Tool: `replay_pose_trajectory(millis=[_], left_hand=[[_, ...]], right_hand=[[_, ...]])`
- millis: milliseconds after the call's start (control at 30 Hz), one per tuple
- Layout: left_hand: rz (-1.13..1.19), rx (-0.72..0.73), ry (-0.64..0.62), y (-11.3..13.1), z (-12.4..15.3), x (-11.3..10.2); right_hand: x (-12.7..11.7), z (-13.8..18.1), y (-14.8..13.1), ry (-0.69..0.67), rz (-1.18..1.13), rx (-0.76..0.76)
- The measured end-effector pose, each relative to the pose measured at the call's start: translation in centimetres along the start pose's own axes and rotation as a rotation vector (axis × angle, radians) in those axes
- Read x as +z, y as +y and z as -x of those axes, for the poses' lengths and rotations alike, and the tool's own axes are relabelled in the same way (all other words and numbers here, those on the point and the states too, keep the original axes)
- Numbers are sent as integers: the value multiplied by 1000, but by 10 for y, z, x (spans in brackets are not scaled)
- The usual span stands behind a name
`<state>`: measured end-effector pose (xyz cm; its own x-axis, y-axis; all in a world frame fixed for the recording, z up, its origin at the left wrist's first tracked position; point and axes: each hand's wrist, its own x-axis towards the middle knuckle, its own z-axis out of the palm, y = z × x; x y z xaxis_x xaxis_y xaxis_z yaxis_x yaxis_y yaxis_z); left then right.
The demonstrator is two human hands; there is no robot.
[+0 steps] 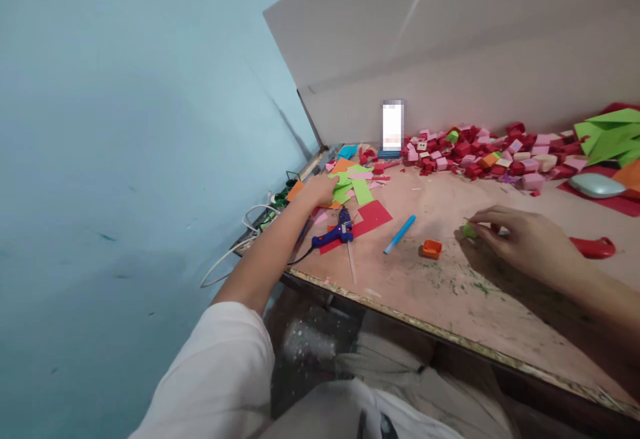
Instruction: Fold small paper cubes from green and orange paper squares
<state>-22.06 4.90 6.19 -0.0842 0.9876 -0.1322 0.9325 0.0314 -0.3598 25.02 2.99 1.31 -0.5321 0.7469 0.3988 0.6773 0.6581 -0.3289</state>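
My left hand (323,189) reaches to the back left and rests at a pile of paper scraps, against green paper (344,187). Its fingertips are mostly hidden, so I cannot see whether they grip anything. Above the table at right, my right hand (510,233) pinches a small green paper piece (469,230) between thumb and fingers. A small open orange paper box (431,249) sits left of that hand. Further left lie a blue pen (400,234) and a blue glue gun (333,233) with a glue stick (351,262) below it.
Many small red and pink paper boxes (465,152) are heaped along the back. A phone (393,125) stands upright among them. Red-handled scissors or a similar tool (595,247) and a computer mouse (597,185) lie at right. White cable (220,272) hangs over the left edge.
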Motion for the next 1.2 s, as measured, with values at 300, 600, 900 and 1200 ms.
replay_pose_trajectory(millis=[300, 600, 900, 1200], left_hand=[[-60, -24, 6, -20, -8, -24], [-57, -132, 92, -38, -7, -60], [3, 105, -64, -23, -2, -47], [68, 219, -155, -11, -10, -38]], right_hand=[[4, 1, 4, -54, -13, -43], [5, 1, 6, -29, -47, -74], [2, 1, 4, -14, -51, -72], [-2, 0, 0, -61, -41, -77]])
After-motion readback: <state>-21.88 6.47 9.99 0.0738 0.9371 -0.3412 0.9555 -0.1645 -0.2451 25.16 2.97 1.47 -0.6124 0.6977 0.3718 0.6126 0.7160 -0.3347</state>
